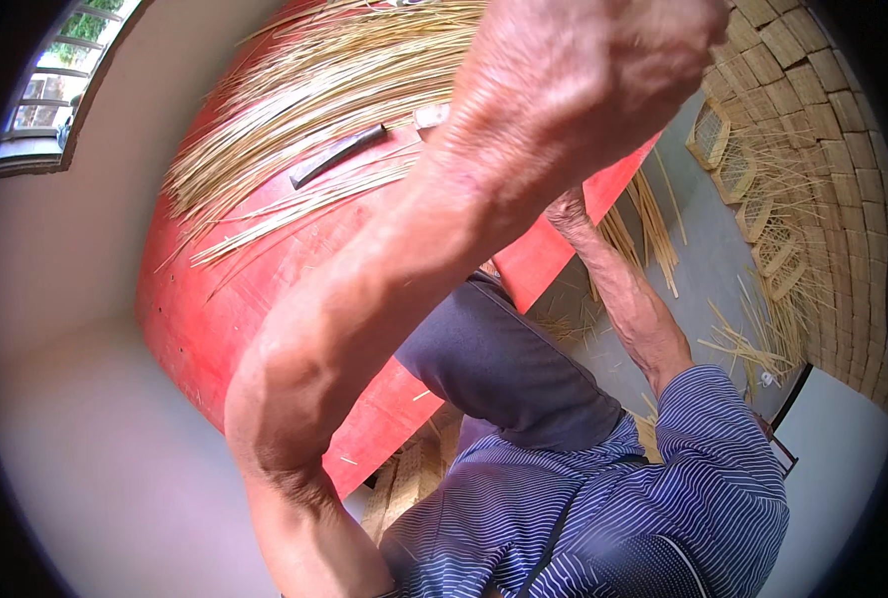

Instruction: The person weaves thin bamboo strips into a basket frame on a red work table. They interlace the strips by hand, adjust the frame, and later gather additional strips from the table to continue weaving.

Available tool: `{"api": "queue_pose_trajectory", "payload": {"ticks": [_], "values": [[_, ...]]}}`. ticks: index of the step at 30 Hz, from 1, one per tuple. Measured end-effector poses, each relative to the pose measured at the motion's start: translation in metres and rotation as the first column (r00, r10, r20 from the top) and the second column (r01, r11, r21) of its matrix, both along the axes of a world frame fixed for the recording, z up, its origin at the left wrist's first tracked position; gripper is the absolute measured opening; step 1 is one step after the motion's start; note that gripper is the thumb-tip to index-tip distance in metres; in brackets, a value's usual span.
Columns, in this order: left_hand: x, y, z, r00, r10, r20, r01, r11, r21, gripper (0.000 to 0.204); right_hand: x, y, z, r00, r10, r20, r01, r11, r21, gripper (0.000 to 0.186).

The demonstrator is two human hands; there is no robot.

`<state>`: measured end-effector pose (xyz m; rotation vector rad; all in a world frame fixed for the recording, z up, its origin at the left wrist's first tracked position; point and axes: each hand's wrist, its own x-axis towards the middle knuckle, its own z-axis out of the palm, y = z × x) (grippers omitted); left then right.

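My left hand (603,70) is raised high in front of the camera, its forearm crossing the middle of the view. The fingers look curled closed, but whatever they may hold is hidden behind the hand. Beneath that forearm, my right hand (568,209) is at the edge of the red tabletop (235,314); its fingers are mostly covered. A thick layer of thin bamboo-like strips (309,110) lies across the far part of the table. Closer in are a few loose strips (295,209) and a dark, narrow, handle-like piece (338,156). A small pale object (430,118) shows partly beside my left forearm.
Stacked woven baskets or panels (783,90) line the right side, with unfinished open-weave pieces (753,189) in front. More strips (653,234) stick out past the table edge, and others (753,339) lie scattered on the grey floor (703,269). A barred window (60,85) is at upper left.
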<state>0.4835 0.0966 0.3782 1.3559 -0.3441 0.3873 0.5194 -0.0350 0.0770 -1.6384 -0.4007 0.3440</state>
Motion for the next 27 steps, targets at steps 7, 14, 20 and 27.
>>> {"api": "queue_pose_trajectory", "payload": {"ticks": [7,14,20,27], "values": [[-0.015,0.014,-0.021,0.99,0.142,0.013,-0.141,0.969,0.204,0.008,0.001,-0.002,-0.046,0.999,0.031,-0.024,-0.03,0.999,0.037,0.02],[-0.04,0.024,-0.015,0.965,0.216,0.148,-0.251,0.923,0.292,0.011,-0.008,-0.002,-0.055,0.971,0.098,-0.218,-0.078,0.992,0.098,0.019],[-0.074,0.074,-0.024,0.958,0.247,-0.145,-0.215,0.955,0.204,0.018,-0.021,0.032,-0.087,0.954,0.287,-0.09,-0.256,0.93,0.262,0.01],[-0.194,0.114,-0.115,0.727,0.614,-0.307,-0.686,0.638,-0.35,0.015,0.0,0.015,-0.034,0.627,0.628,0.461,-0.348,0.755,-0.555,0.009]]}}
